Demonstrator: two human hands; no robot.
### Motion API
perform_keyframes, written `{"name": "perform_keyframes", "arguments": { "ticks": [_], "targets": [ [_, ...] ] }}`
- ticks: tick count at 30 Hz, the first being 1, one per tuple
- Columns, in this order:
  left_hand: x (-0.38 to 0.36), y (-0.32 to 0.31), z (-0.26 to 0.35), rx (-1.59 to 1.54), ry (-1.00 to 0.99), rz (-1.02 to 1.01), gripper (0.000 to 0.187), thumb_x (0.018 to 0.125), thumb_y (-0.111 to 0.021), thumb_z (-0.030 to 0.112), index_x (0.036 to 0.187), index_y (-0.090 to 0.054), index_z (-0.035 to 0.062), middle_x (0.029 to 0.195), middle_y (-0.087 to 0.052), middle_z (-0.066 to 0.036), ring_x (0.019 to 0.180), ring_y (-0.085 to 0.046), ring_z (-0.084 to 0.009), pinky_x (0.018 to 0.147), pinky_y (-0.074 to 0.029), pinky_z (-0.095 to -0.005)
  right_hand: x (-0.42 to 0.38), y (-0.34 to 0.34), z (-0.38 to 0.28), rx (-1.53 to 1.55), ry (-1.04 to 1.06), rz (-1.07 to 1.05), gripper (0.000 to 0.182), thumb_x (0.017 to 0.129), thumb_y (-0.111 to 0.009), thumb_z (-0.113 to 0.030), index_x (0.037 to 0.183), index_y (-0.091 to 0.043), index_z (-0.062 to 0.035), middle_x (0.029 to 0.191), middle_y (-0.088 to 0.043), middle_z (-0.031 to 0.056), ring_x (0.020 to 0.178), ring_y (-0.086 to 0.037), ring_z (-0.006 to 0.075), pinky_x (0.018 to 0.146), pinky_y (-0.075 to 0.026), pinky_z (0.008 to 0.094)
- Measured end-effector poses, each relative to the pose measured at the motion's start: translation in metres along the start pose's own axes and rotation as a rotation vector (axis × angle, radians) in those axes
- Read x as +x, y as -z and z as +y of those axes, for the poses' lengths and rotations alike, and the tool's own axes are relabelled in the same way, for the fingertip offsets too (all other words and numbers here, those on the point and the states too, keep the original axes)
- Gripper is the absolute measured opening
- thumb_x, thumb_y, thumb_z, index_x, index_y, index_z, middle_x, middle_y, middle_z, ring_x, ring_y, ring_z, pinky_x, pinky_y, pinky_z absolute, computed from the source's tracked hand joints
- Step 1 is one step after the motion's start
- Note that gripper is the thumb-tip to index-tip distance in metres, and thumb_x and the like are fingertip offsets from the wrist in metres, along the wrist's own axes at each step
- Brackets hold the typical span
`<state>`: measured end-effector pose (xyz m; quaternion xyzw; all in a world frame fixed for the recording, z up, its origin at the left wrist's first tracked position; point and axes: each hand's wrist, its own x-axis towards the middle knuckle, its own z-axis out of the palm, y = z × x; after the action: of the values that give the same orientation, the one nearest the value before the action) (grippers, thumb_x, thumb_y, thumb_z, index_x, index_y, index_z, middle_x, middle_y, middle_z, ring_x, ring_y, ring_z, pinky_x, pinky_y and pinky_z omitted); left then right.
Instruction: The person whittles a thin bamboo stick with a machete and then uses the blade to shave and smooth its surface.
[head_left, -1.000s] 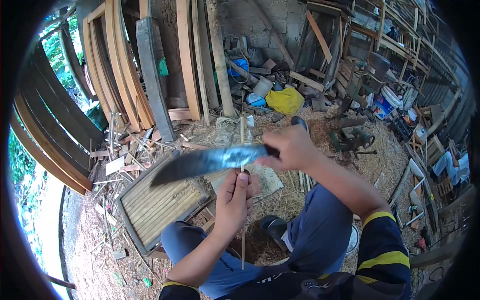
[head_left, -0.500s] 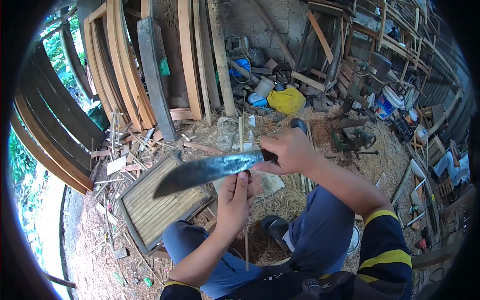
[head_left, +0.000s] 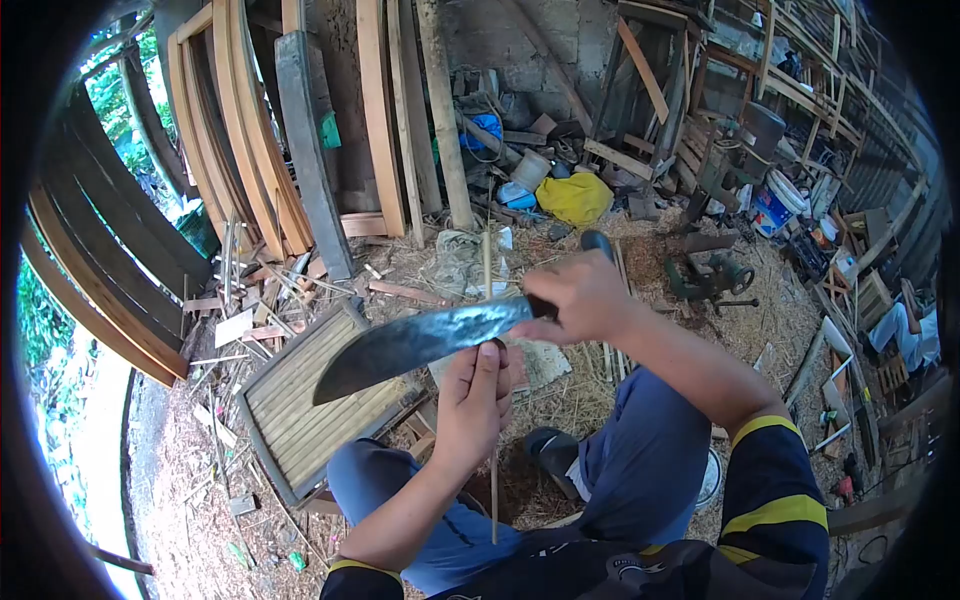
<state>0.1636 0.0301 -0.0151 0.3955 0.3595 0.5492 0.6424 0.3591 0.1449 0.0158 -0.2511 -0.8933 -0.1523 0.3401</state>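
Observation:
My right hand (head_left: 575, 297) is closed round the dark handle of a machete (head_left: 425, 342), whose broad blade points left and slightly down. Just below the blade, my left hand (head_left: 477, 395) pinches a thin bamboo stick (head_left: 493, 490) that runs upright between my knees. The stick's upper end (head_left: 487, 265) shows above the blade, which crosses in front of it close over my left thumb. Beneath my hands lies a pale flat sheet (head_left: 545, 368) on the shavings.
A framed bamboo-slat panel (head_left: 320, 400) lies to the left. Long planks (head_left: 245, 130) lean at the back left. A yellow cloth (head_left: 575, 200), a vise-like metal tool (head_left: 710, 277) and a paint bucket (head_left: 775, 205) stand further off. At the far right, part of a person (head_left: 905, 330) shows.
The machete and my right hand have shifted slightly right and down, with the blade tip lower. My left hand stays nearly in place on the stick.

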Motion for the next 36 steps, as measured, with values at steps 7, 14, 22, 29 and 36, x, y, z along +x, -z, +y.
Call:
{"name": "perform_keyframes", "arguments": {
  "ticks": [7,14,22,29,36],
  "targets": [
    [0.003,0.003,-0.009,-0.007,-0.029,-0.062,0.028,0.113,-0.043,0.033,0.097,-0.049,0.0113,0.065,-0.03,0.008,0.047,-0.023,-0.0014,0.039,-0.018,-0.0217,-0.005,-0.002,0.041,0.039,-0.361,0.127,0.053,0.091,-0.069,-0.057,0.075,-0.066,-0.0069,0.058,-0.06,0.0112,0.054,-0.064,0.0333,0.051,-0.049,0.0428],
    [0.002,-0.002,-0.006,0.063,-0.064,-0.008,0.028,0.113,-0.044,0.033,0.096,-0.048,0.0107,0.064,-0.031,0.009,0.046,-0.023,-0.0009,0.039,-0.019,-0.0214,-0.002,0.008,0.006,0.057,-0.122,-0.032,0.052,0.089,-0.071,-0.057,0.073,-0.06,-0.0085,0.057,-0.055,0.0098,0.053,-0.062,0.0326,0.052,-0.046,0.0439],
    [0.001,-0.001,-0.011,0.075,-0.078,-0.037,0.028,0.113,-0.044,0.032,0.095,-0.048,0.0115,0.064,-0.032,0.009,0.046,-0.024,-0.0005,0.039,-0.02,-0.0208,-0.003,0.005,0.043,0.032,-0.506,0.077,0.056,0.092,-0.065,-0.061,0.076,-0.068,-0.0074,0.06,-0.063,0.0106,0.054,-0.064,0.0321,0.051,-0.048,0.0426],
    [0.003,0.0,-0.005,0.106,-0.1,-0.024,0.026,0.113,-0.045,0.031,0.096,-0.048,0.0114,0.064,-0.032,0.009,0.047,-0.025,-0.0003,0.041,-0.02,-0.0202,-0.001,0.004,0.01,0.021,-0.125,0.015,0.062,0.09,-0.063,-0.069,0.069,-0.058,-0.0101,0.053,-0.055,0.0084,0.049,-0.061,0.0297,0.049,-0.047,0.0407],
    [0.008,0.004,-0.005,0.065,-0.041,-0.011,0.026,0.113,-0.045,0.031,0.096,-0.048,0.0114,0.064,-0.031,0.009,0.047,-0.024,-0.0003,0.04,-0.019,-0.0211,-0.004,0.0,0.033,-0.112,-0.18,0.062,0.062,0.089,-0.065,-0.068,0.068,-0.058,-0.0099,0.051,-0.055,0.0096,0.049,-0.062,0.0305,0.048,-0.047,0.0425]
  ]
}}
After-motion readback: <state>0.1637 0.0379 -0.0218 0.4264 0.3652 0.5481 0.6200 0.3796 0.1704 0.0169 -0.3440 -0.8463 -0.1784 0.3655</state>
